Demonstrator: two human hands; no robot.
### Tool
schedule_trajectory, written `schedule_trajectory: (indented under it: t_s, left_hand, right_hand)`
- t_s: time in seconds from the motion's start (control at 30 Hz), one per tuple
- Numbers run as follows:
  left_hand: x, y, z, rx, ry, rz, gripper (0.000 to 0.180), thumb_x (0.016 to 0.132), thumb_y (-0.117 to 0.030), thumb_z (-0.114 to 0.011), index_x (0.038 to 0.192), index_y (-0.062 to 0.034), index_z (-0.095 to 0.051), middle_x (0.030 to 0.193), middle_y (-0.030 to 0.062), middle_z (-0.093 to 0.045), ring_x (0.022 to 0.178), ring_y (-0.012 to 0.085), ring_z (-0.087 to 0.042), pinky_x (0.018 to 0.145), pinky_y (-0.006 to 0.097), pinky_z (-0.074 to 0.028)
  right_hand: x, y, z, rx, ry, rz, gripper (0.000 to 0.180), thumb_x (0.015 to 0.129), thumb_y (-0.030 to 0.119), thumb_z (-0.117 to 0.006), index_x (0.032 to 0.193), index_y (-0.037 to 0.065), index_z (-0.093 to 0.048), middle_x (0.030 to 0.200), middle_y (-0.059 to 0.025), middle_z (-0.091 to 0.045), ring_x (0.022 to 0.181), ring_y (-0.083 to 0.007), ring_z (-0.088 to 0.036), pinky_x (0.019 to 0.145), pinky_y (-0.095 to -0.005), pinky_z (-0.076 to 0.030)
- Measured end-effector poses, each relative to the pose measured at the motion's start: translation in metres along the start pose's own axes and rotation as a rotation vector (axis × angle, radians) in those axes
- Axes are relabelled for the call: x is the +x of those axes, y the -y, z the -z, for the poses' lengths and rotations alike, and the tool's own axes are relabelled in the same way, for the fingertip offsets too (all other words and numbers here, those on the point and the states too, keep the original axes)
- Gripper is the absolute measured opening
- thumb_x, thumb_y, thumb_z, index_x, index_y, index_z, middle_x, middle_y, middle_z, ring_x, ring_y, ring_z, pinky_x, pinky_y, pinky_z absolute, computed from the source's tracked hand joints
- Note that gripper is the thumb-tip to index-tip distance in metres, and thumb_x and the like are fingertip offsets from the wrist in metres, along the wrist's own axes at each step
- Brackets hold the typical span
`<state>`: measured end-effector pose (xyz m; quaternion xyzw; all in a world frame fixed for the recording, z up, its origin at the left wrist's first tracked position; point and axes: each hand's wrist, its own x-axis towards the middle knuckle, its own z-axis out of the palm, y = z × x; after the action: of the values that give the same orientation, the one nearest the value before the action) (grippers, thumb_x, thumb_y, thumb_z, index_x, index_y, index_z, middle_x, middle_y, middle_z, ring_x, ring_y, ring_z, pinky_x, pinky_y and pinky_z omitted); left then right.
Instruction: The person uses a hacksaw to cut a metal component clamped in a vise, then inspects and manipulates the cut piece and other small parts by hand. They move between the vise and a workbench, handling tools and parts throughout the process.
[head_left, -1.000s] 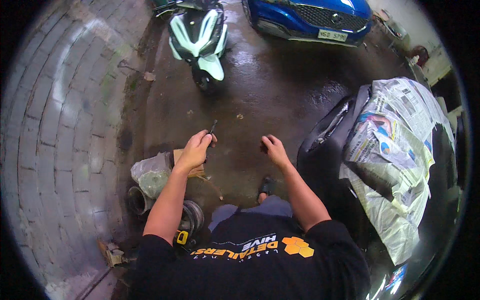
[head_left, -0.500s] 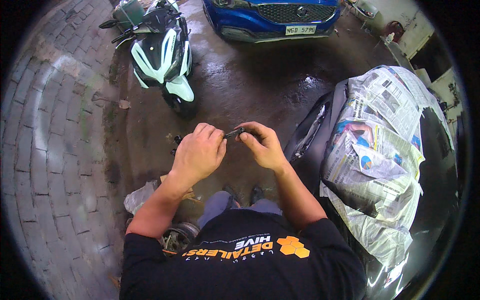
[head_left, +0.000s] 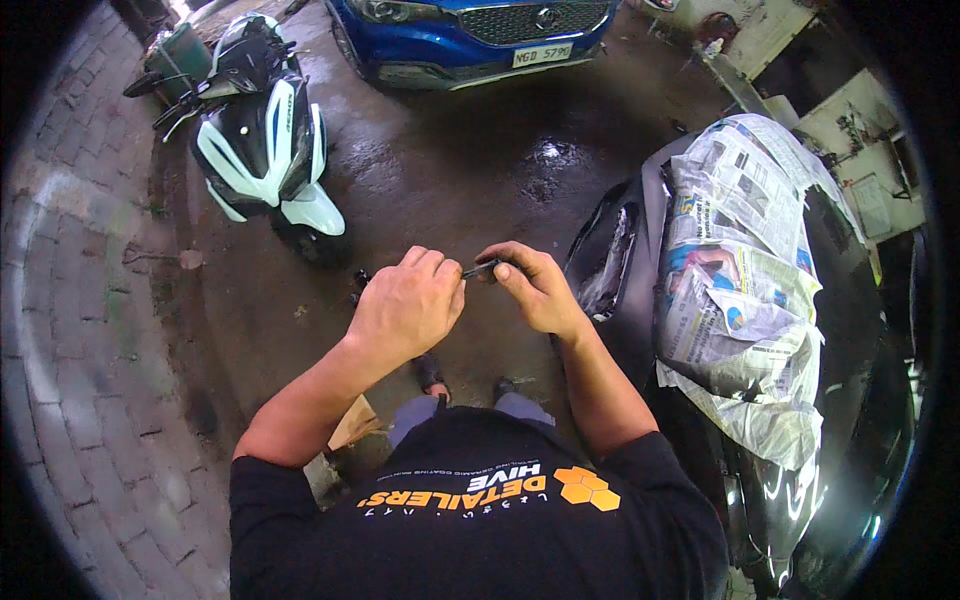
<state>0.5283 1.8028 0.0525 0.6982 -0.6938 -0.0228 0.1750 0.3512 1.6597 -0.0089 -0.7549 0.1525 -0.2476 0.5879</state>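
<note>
white-black scooter (head_left: 268,150), blue car (head_left: 470,35), black shirt (head_left: 480,520)

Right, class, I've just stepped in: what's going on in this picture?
A person in a black shirt stands on a wet concrete floor and holds a small dark tool between both hands at chest height. The left hand and the right hand each pinch one end of it. To the person's right stands a dark vehicle draped in newspaper. A white scooter and a blue car are parked ahead.
</note>
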Motion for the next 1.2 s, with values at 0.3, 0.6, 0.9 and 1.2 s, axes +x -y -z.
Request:
schedule_trajectory:
  t_s: [0.3,0.6,0.9,1.2]
  left_hand:
    - [0.011,0.067,0.004,-0.103,0.016,-0.077,0.019,0.096,-0.021,-0.063,0.098,-0.0027,-0.066,0.098,0.0134,-0.068,0.098,0.0325,-0.067,0.078,0.045,-0.059]
    - [0.017,0.099,0.007,-0.134,0.034,-0.108,0.020,0.097,-0.022,-0.060,0.099,-0.0030,-0.065,0.098,0.0139,-0.068,0.098,0.0336,-0.067,0.079,0.048,-0.059]
    - [0.041,0.118,-0.004,-0.107,0.096,-0.116,0.021,0.100,-0.024,-0.057,0.100,-0.0036,-0.065,0.099,0.0160,-0.068,0.100,0.0364,-0.067,0.082,0.049,-0.058]
    - [0.126,0.116,-0.035,-0.131,0.316,-0.103,0.033,0.103,-0.030,-0.050,0.105,-0.0017,-0.067,0.108,0.0220,-0.070,0.107,0.0410,-0.066,0.092,0.053,-0.055]
  right_hand:
    - [0.040,0.012,-0.020,-0.142,0.010,-0.043,0.032,0.109,0.024,-0.051,0.122,-0.002,-0.065,0.102,-0.0111,-0.074,0.097,-0.0199,-0.069,0.089,-0.0337,-0.053]
    - [0.057,0.009,-0.031,-0.240,-0.043,-0.079,0.028,0.108,0.019,-0.052,0.120,-0.002,-0.066,0.099,-0.0099,-0.073,0.092,-0.0185,-0.068,0.086,-0.0331,-0.053]
    - [0.069,-0.005,-0.032,-0.295,-0.190,-0.141,0.029,0.104,0.019,-0.058,0.124,0.000,-0.067,0.105,-0.0167,-0.075,0.097,-0.0277,-0.072,0.087,-0.0381,-0.054]
    - [0.073,-0.055,-0.001,-0.283,-0.368,-0.222,0.043,0.102,0.028,-0.062,0.138,0.005,-0.062,0.119,-0.0217,-0.073,0.103,-0.0327,-0.072,0.093,-0.0407,-0.054]
